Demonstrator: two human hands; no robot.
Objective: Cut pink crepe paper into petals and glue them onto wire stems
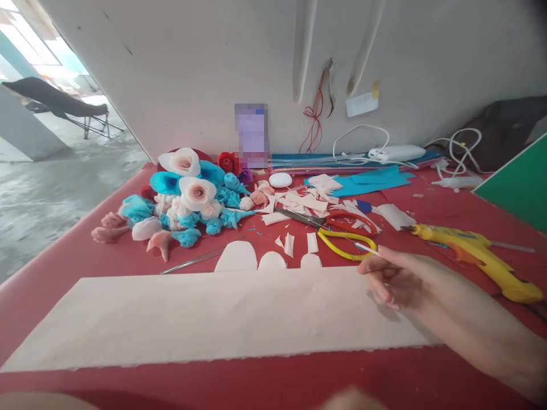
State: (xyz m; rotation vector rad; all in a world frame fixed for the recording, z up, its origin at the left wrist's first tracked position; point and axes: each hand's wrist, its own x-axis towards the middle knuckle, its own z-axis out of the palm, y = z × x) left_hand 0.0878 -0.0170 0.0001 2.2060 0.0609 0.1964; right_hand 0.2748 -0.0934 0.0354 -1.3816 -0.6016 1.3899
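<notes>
My right hand (pixel 395 287) reaches in from the right, over the right end of a long cream-white sheet (pixel 205 319) that looks like crepe paper. Its fingers are curled toward the thumb. A thin white pointed piece (pixel 365 247) juts out beyond the thumb tip; its kind is unclear. Just behind lie scissors (pixel 342 228) with one red and one yellow handle. Rounded white paper petals (pixel 236 257) show behind the sheet's far edge. At the bottom edge a blurred skin-coloured shape (pixel 352 400) may be my left hand; its fingers cannot be made out.
Blue, white and pink paper flowers (pixel 188 193) crowd the table's left back. Thin wires (pixel 192 261) lie before them. Paper scraps (pixel 303 202), blue paper (pixel 371 181) and a white power strip (pixel 396 152) sit behind. A yellow glue gun (pixel 482 253) rests at right.
</notes>
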